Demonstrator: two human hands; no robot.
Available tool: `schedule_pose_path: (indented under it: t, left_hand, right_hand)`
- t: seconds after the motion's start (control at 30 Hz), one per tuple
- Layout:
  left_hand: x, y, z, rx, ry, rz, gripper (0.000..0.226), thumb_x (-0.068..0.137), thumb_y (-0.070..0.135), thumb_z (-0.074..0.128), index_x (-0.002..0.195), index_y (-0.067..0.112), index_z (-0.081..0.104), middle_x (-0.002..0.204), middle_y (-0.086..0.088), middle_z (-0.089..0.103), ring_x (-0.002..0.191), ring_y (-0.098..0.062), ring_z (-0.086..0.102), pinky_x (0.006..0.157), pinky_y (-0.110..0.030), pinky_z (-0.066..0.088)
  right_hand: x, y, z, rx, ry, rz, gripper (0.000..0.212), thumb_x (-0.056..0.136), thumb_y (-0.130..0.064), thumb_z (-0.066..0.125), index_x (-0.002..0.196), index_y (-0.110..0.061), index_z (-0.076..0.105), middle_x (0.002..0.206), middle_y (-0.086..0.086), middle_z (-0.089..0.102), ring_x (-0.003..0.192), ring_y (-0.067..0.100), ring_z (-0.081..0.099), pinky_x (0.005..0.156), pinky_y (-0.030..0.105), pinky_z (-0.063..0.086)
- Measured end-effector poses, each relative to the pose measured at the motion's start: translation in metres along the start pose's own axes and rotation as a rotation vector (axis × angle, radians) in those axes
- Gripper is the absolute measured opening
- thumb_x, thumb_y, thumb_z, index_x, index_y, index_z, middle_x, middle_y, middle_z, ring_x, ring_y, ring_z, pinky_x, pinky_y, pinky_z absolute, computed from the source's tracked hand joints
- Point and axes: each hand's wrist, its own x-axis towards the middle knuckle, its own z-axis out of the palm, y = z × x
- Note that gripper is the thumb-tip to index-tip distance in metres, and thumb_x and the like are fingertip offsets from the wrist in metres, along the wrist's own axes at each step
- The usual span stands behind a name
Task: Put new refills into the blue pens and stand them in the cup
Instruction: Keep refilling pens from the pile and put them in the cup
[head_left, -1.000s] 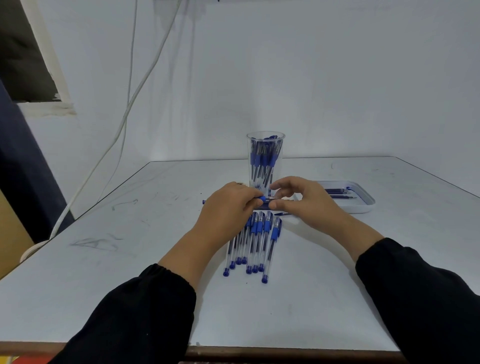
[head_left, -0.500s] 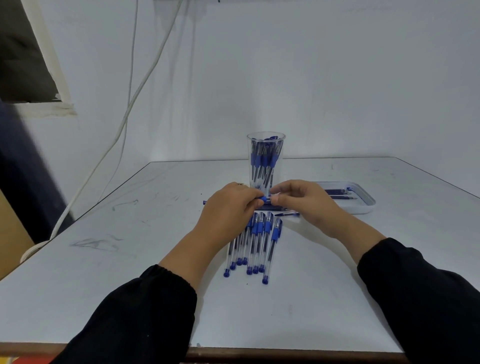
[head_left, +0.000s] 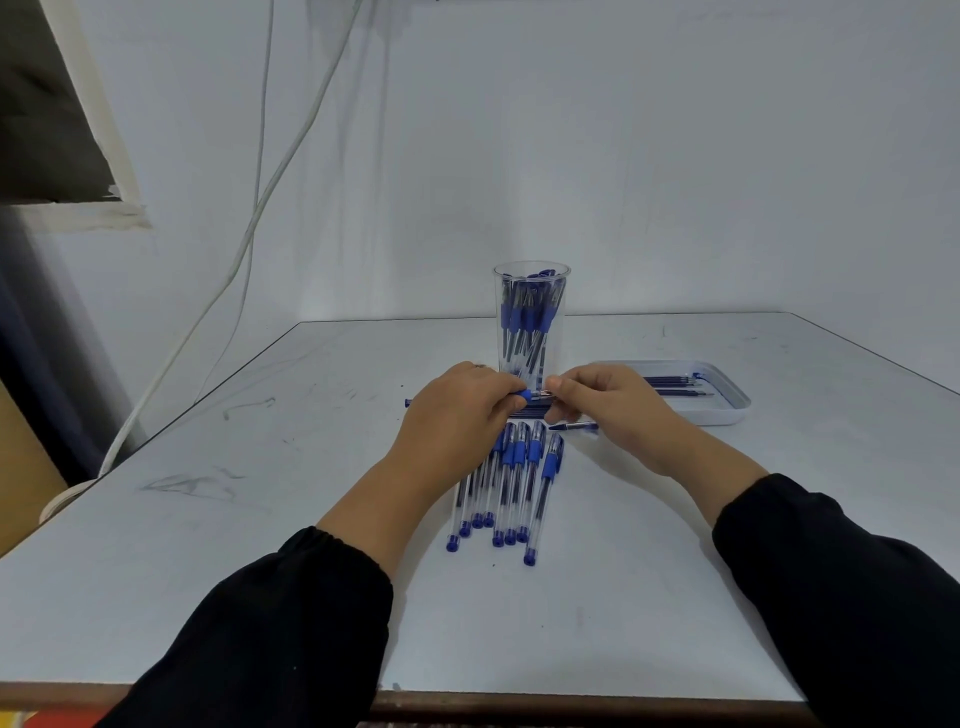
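While gripped, the pen (head_left: 525, 396) bridges both hands (head_left: 535, 396).

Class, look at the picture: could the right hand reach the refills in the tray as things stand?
Probably yes. The tray lies just beside the right hand with nothing between them, but that hand pinches a pen part and must free itself first.

Clear glossy plastic cup (head_left: 531, 291), see-through plastic pens (head_left: 519, 483) with blue grips, matt scuffed white table (head_left: 260, 519), black cloth sleeves (head_left: 291, 639).
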Motion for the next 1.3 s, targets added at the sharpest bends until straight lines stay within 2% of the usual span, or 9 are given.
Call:
schedule_pose_path:
  t: [0.23, 0.37, 0.5, 0.6, 0.67, 0.77, 0.9, 1.1, 1.3]
  left_hand:
    - [0.001, 0.001, -0.001, 0.019, -0.022, -0.004, 0.025, 0.097, 0.029, 0.047, 0.113, 0.023, 0.065, 0.094, 0.004, 0.066, 0.082, -0.006, 0.040, 0.067, -0.023, 0.029]
    - [0.000, 0.000, -0.001, 0.016, -0.028, -0.016, 0.024, 0.097, 0.029, 0.046, 0.111, 0.024, 0.066, 0.094, 0.004, 0.066, 0.082, -0.005, 0.038, 0.066, -0.022, 0.027]
    - [0.001, 0.000, -0.001, 0.023, -0.032, -0.042, 0.026, 0.098, 0.029, 0.046, 0.114, 0.023, 0.065, 0.099, 0.004, 0.067, 0.089, -0.009, 0.045, 0.070, -0.021, 0.028]
    - [0.001, 0.000, -0.002, 0.030, -0.027, -0.074, 0.027, 0.098, 0.029, 0.045, 0.116, 0.022, 0.064, 0.103, 0.003, 0.067, 0.096, -0.012, 0.049, 0.072, -0.020, 0.029]
    - [0.002, -0.001, -0.002, 0.035, -0.022, -0.090, 0.027, 0.098, 0.029, 0.045, 0.116, 0.021, 0.064, 0.103, 0.003, 0.066, 0.096, -0.012, 0.049, 0.071, -0.020, 0.028]
    - [0.001, -0.001, -0.002, 0.032, -0.028, -0.100, 0.027, 0.098, 0.029, 0.044, 0.115, 0.019, 0.064, 0.103, 0.002, 0.066, 0.094, -0.012, 0.049, 0.071, -0.021, 0.028]
    - [0.001, -0.001, -0.002, 0.037, -0.045, -0.103, 0.028, 0.098, 0.029, 0.044, 0.116, 0.020, 0.063, 0.103, 0.003, 0.066, 0.094, -0.012, 0.049, 0.071, -0.020, 0.028]
    - [0.001, -0.002, -0.001, 0.024, -0.046, -0.099, 0.027, 0.098, 0.029, 0.044, 0.115, 0.021, 0.064, 0.100, 0.003, 0.066, 0.085, -0.005, 0.039, 0.070, -0.020, 0.028]
    - [0.000, -0.002, -0.001, 0.009, -0.056, -0.097, 0.026, 0.098, 0.027, 0.045, 0.115, 0.020, 0.064, 0.102, 0.002, 0.065, 0.090, -0.009, 0.044, 0.073, -0.020, 0.030]
  right_hand:
    - [0.001, -0.002, -0.003, 0.056, 0.022, -0.008, 0.005, 0.081, -0.014, 0.074, 0.086, -0.015, 0.074, 0.088, 0.008, 0.074, 0.086, 0.018, 0.068, 0.091, 0.035, 0.052]
    - [0.000, -0.002, -0.005, 0.064, 0.033, -0.010, 0.013, 0.077, -0.006, 0.077, 0.080, -0.018, 0.073, 0.079, 0.000, 0.073, 0.077, 0.012, 0.066, 0.080, 0.029, 0.051]
    - [0.002, 0.001, -0.009, 0.058, 0.057, -0.011, 0.016, 0.077, -0.005, 0.077, 0.079, -0.021, 0.074, 0.078, -0.002, 0.074, 0.080, 0.013, 0.068, 0.084, 0.036, 0.053]
    - [0.004, 0.002, -0.013, 0.028, 0.086, -0.023, 0.019, 0.083, -0.004, 0.070, 0.080, -0.022, 0.073, 0.080, -0.005, 0.073, 0.080, 0.009, 0.066, 0.084, 0.027, 0.050]
    - [0.004, 0.003, -0.017, -0.076, 0.093, -0.024, 0.021, 0.087, -0.005, 0.065, 0.082, -0.023, 0.072, 0.083, -0.007, 0.071, 0.082, 0.007, 0.064, 0.083, 0.022, 0.047]
    - [0.005, 0.005, -0.022, -0.444, 0.033, -0.037, 0.012, 0.088, -0.016, 0.067, 0.089, -0.027, 0.072, 0.081, -0.017, 0.064, 0.079, 0.004, 0.058, 0.072, 0.020, 0.041]
    - [0.002, 0.004, -0.023, -0.758, -0.044, -0.035, 0.012, 0.085, -0.029, 0.069, 0.095, -0.027, 0.074, 0.085, -0.013, 0.065, 0.089, 0.009, 0.059, 0.086, 0.029, 0.045]
    - [0.002, 0.006, -0.023, -0.868, -0.027, -0.086, 0.010, 0.084, -0.032, 0.068, 0.093, -0.033, 0.073, 0.072, -0.024, 0.051, 0.089, 0.006, 0.053, 0.094, 0.030, 0.037]
    - [0.002, 0.008, -0.025, -0.885, -0.013, -0.127, 0.012, 0.085, -0.033, 0.065, 0.093, -0.034, 0.073, 0.077, -0.023, 0.058, 0.089, 0.006, 0.054, 0.090, 0.030, 0.040]
